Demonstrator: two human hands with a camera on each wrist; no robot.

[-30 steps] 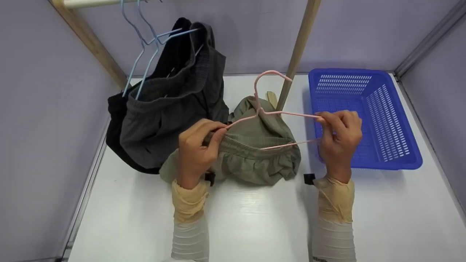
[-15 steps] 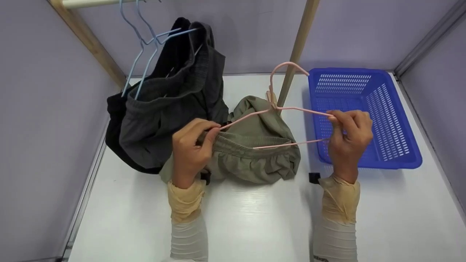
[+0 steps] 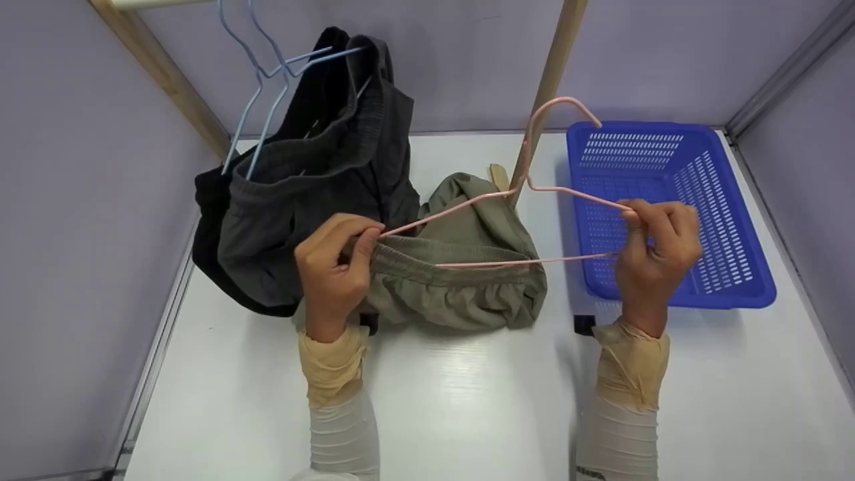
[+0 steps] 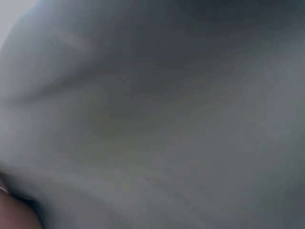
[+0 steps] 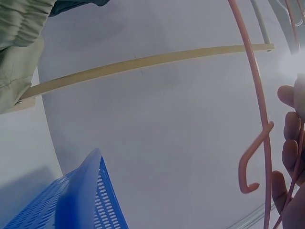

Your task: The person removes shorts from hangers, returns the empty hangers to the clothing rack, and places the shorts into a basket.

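1. White tabletop (image 3: pixel 467 401) filled the lilac-walled booth, bare in front of both forearms; no writing or labels could be read anywhere.
2. Dark grey shorts (image 3: pixel 314 180) hung at back left on blue wire hangers (image 3: pixel 267 73), beside a wooden post (image 3: pixel 544 93).
3. At the right edge sat a blue basket (image 3: pixel 674 214), just behind the right hand.
4. Olive shorts (image 3: pixel 461 274) lay bunched at centre, touching the dark pair.
5. The left hand (image 3: pixel 334 274) pinched the olive waistband, fingers curled.
6. The right hand (image 3: pixel 658 250) gripped the pink hanger (image 3: pixel 534 194) by its right end, the other end reaching the left fingers.
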